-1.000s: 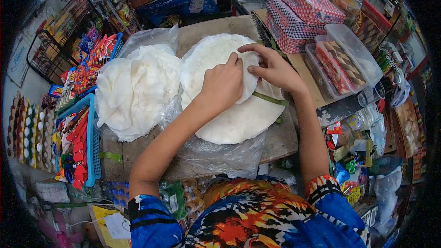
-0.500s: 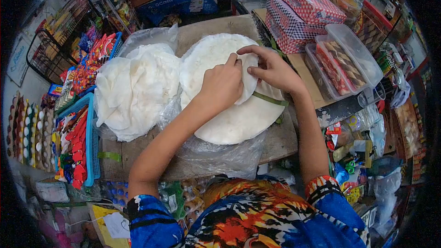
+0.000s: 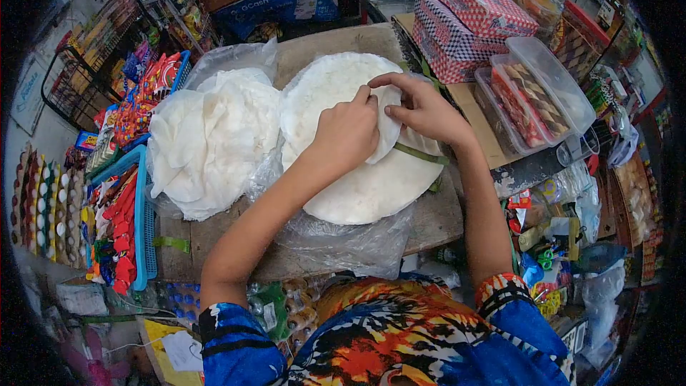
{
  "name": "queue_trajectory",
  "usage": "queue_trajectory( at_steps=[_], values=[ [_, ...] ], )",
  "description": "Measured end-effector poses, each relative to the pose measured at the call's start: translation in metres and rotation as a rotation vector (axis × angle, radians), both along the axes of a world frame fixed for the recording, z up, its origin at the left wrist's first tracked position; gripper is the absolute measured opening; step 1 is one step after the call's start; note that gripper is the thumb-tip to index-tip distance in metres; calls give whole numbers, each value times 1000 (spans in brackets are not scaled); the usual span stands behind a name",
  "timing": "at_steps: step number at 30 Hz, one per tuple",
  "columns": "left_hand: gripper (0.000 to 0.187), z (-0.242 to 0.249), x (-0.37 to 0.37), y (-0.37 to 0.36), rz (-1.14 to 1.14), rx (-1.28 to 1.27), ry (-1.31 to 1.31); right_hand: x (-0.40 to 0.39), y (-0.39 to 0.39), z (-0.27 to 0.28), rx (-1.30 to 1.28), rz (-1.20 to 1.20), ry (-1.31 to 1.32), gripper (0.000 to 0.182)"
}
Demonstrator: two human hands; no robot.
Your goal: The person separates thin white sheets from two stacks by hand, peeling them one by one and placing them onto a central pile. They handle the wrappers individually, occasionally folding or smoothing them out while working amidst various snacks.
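A stack of thin round white wrapper sheets, which look like spring roll wrappers, lies on the wooden board. The upper sheets are shifted toward the far side, and a green leaf strip shows at their right edge. My left hand rests over the upper sheets with its fingers curled, pinching at a sheet's edge. Against it, my right hand bends its index finger to the left fingertips, its thumb on the sheet's edge. A loose, rumpled pile of separated wrappers lies to the left.
Clear plastic lies under the stack on the wooden board. Blue baskets of packaged snacks stand at left. Checkered boxes and a clear plastic container sit at right. Egg trays stand far left.
Almost nothing differs. Both hands stay at the same spot on the wrappers, with only a tiny shift of the fingers and the sheets.
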State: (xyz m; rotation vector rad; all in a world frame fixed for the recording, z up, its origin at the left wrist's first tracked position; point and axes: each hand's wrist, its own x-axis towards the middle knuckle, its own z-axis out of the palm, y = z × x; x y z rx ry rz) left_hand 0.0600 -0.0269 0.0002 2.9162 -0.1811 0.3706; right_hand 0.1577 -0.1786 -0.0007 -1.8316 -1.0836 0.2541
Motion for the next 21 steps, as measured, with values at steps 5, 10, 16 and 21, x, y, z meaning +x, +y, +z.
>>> queue_trajectory(
  at_steps=[5,10,16,21],
  values=[
    [40,2,-1,0,-4,-8,19,-2,0,1,-22,-10,-64,46],
    [41,1,-1,2,-12,-19,26,-8,1,5,-55,-11,13,45],
    [40,0,0,4,-2,-25,35,-10,3,7,-102,-24,-57,47],
    [41,1,0,4,-1,-72,25,-10,0,9,-91,-9,-29,49]
  ],
)
